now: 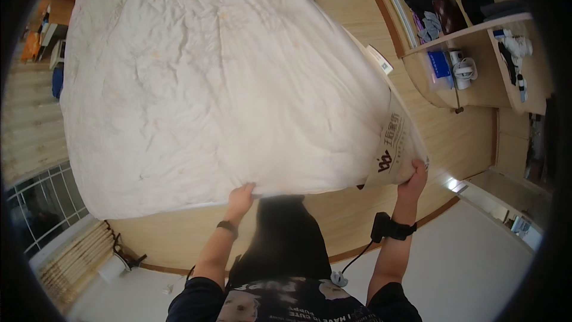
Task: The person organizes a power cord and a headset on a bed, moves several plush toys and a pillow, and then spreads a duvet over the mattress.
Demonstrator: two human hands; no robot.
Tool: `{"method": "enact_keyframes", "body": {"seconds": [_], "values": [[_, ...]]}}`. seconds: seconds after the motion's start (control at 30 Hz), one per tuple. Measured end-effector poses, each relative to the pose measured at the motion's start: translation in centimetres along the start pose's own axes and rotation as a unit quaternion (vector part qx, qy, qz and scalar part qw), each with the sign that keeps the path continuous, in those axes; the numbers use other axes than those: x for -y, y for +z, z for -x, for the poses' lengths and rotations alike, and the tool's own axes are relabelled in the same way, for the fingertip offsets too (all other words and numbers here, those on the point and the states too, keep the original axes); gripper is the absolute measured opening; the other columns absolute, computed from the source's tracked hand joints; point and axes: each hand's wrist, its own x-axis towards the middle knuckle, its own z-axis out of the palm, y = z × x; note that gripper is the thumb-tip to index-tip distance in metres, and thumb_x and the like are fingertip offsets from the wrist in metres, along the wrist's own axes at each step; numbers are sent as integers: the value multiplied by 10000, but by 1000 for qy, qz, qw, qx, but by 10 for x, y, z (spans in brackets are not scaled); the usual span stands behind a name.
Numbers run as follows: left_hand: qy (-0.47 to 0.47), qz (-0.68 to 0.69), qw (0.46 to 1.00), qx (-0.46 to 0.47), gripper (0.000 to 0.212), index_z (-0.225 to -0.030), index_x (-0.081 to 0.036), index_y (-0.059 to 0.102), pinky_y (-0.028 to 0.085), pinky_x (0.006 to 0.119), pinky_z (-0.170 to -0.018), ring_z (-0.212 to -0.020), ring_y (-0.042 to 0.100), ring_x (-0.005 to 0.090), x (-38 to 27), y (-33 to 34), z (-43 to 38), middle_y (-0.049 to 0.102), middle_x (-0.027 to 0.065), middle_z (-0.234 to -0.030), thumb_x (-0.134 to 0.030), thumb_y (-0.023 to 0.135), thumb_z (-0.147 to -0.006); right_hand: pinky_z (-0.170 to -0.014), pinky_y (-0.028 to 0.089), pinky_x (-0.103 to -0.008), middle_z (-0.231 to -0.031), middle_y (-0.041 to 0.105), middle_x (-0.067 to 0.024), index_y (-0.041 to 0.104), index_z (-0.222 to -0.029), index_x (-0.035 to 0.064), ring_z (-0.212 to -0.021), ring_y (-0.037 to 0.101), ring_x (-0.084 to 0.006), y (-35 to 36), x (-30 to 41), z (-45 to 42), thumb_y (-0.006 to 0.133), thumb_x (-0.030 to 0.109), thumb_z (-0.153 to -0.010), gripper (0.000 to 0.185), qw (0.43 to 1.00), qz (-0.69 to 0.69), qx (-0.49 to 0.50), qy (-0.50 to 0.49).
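A large off-white quilt (210,80) spreads out before me, creased toward its far left and smoother near its right side. My left hand (241,199) grips its near edge around the middle, thumb on top and the other fingers hidden beneath. Out at the near right corner, my right hand (415,178) holds a beige fabric corner patch (395,143) that bears printed writing and a dark emblem. A white label (380,59) sticks out from the quilt's right edge. What lies under the quilt is mostly hidden.
Wood-look flooring (357,214) shows around the quilt. On the right stands an open wardrobe (473,31) with dark clothes, a blue packet (439,64) and a white appliance (464,70). A window with a grid (49,201) and a patterned curtain (31,116) are at left.
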Motion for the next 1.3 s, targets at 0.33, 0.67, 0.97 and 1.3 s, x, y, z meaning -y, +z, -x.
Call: {"method": "enact_keyframes", "body": {"seconds": [0.33, 0.67, 0.97, 1.3], "values": [[-111, -34, 975, 192, 184, -852, -96, 532, 421, 372, -655, -762, 526, 277, -61, 3, -3, 556, 101, -778, -146, 414, -719, -459, 393, -266, -749, 453, -46, 447, -972, 39, -539, 460, -150, -117, -141, -62, 450, 120, -739, 247, 901, 237, 83, 353], [-268, 147, 952, 27, 329, -796, 16, 470, 396, 401, -663, -754, 505, 345, -210, 59, -165, 523, 214, -777, -288, 472, -669, -629, 429, -296, -908, 491, -129, 383, -1088, 51, -745, 536, -197, -161, -74, -130, 442, 122, -757, 344, 810, 391, 297, 321], [-460, 136, 875, 57, 512, -899, 82, 489, 413, 365, -723, -891, 502, 320, -269, 67, -235, 518, 241, -918, -310, 560, -577, -647, 438, -338, -937, 486, -146, 410, -1037, 16, -733, 536, -218, -187, -9, -287, 411, 84, -769, 277, 809, 436, 127, 374], [-192, 149, 932, 269, 406, -1112, -116, 435, 330, 323, -848, -1010, 439, 251, -219, 99, -236, 465, 122, -1093, -318, 391, -762, -610, 440, -295, -881, 511, -115, 451, -999, 42, -719, 541, -201, 14, 12, -419, 421, 162, -790, 243, 762, 451, 346, 309]]}}
